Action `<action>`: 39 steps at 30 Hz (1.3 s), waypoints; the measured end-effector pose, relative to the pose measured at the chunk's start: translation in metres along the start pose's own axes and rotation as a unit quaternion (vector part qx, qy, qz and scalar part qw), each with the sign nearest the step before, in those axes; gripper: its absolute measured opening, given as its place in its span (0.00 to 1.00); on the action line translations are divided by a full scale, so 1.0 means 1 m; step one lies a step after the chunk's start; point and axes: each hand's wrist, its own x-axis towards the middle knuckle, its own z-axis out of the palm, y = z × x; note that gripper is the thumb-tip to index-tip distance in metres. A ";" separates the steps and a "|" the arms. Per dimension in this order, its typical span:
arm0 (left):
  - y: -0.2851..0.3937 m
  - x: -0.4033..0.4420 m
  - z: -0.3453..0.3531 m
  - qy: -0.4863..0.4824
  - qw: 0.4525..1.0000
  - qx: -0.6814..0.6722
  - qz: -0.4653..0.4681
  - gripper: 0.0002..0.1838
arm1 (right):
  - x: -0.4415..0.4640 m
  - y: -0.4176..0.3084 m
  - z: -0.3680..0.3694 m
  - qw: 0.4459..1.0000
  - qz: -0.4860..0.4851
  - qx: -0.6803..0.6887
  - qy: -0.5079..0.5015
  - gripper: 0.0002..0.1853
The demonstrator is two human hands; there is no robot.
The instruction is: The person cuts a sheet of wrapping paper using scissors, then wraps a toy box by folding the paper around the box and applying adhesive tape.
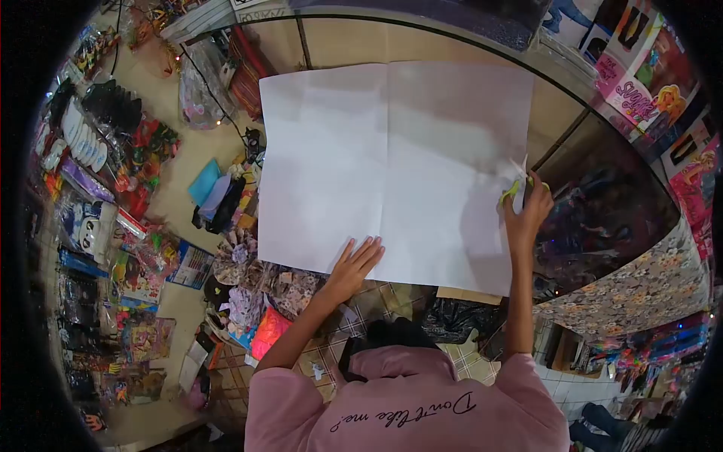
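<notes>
A large white sheet of paper [324,173] with a crease down its middle is spread over the glass-topped counter. My left hand [358,264] lies flat near its lower edge, left of the crease, fingers stretched out. At the sheet's right edge, my right hand [532,206] holds scissors [508,193] with yellow-green handles. Their blades point away from me and are slightly apart. Whether the blades touch the paper I cannot tell.
Patterned scrunchies and fabric pieces [245,267] lie left of the paper, near blue packets [205,182]. Packaged goods [86,135] hang at far left. Pink boxes [640,98] stand at upper right. A floral cloth [633,282] drapes at right. The counter has a dark curved edge [452,34].
</notes>
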 end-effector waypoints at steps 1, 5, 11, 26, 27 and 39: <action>0.006 0.003 -0.004 0.001 1.000 -0.008 -0.007 0.39 | -0.002 -0.012 -0.024 0.999 -0.036 0.027 -0.025 0.35; 0.022 0.007 0.001 -0.031 0.991 0.126 -0.037 0.41 | -0.059 -0.054 -0.074 0.862 -0.011 0.392 -0.320 0.34; 0.045 0.014 -0.005 -0.024 0.993 -0.022 -0.113 0.43 | -0.157 -0.068 -0.028 0.593 0.014 0.507 -0.626 0.25; 0.059 0.015 0.005 0.060 0.979 -0.107 -0.164 0.29 | -0.280 -0.050 0.042 0.575 0.189 0.553 -0.572 0.17; 0.060 0.014 0.004 0.067 0.980 -0.093 -0.165 0.29 | -0.278 -0.049 0.037 0.582 0.189 0.544 -0.574 0.17; 0.075 -0.001 0.013 0.179 0.957 -0.067 -0.220 0.33 | -0.242 -0.049 -0.041 0.784 0.038 0.483 -0.388 0.20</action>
